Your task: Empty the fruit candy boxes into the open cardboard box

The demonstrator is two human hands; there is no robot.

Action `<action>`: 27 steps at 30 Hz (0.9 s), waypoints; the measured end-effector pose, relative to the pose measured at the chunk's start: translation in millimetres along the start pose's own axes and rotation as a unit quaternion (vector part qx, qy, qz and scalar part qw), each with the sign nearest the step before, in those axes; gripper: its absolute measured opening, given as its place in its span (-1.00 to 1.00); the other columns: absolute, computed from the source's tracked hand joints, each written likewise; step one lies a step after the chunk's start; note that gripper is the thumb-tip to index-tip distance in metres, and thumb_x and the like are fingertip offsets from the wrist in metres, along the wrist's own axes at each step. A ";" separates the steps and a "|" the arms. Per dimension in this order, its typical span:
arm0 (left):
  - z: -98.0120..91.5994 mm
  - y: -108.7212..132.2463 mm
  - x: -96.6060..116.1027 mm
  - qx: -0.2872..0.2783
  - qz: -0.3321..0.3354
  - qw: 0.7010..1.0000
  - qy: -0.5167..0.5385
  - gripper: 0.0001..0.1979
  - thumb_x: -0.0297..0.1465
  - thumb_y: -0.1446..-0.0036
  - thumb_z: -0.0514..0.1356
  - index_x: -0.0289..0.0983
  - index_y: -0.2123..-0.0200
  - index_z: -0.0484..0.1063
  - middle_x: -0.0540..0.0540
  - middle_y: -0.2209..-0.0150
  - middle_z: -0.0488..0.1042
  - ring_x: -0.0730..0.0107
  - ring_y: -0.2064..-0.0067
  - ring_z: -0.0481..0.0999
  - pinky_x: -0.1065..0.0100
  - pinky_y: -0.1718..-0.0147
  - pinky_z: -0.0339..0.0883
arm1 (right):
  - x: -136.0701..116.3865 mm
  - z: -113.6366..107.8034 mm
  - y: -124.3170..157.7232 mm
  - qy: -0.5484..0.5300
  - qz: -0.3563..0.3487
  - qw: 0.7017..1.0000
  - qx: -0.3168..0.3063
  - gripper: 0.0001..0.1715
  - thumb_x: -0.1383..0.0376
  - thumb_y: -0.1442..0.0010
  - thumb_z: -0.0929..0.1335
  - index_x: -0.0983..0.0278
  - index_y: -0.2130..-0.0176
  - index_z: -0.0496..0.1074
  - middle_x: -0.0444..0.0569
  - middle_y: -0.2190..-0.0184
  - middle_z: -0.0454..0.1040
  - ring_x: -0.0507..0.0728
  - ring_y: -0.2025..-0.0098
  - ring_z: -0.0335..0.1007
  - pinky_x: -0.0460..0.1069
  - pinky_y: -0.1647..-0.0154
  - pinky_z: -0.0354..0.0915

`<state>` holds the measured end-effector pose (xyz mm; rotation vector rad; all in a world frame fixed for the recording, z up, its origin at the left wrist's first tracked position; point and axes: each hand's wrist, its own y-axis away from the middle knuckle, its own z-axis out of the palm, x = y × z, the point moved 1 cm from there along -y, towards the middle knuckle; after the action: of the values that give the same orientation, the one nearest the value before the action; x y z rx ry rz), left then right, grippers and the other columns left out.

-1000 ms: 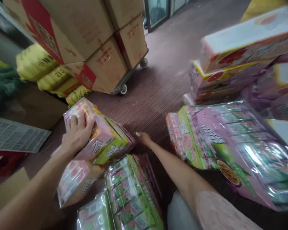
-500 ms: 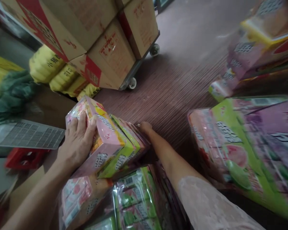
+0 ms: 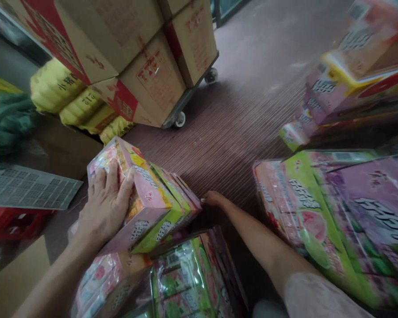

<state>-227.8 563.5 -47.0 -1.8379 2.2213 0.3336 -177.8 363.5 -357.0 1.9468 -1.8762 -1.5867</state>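
Note:
My left hand lies flat, fingers spread, against the near end of a pink and yellow candy box. Behind that box, a green candy pack and several thinner packs stand in a tight row. Close to the far end of the row is my right hand; its fingers are mostly hidden, and I cannot tell whether they touch the packs. Beneath the row sit more plastic-wrapped packs, including a green one and a pink one.
Brown cartons are stacked on a wheeled trolley ahead. Yellow bags and a red crate are at the left. On the right stand more candy packs and open boxes. Ribbed reddish floor lies between.
My right hand has moved down and slightly right, away from the row's end. My left hand stays on the pink and yellow box. The view has shifted slightly.

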 end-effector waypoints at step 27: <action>8.1 3.8 2.5 0.025 -0.002 1.000 -0.015 -0.45 -0.29 -0.27 -0.18 -0.25 -0.27 0.21 -0.35 -0.38 0.00 -0.29 -0.38 -0.08 -0.28 -0.22 -0.03 | -130.8 -80.3 14.9 0.063 -0.108 0.988 0.091 -0.63 0.15 -0.32 0.28 0.23 -0.02 0.49 0.09 -0.05 0.51 0.21 -0.08 0.45 0.07 0.00 0.38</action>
<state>-231.8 564.5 -55.3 -1.7995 2.1859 0.3019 -108.1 408.6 -227.1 2.3372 -1.8749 -1.3396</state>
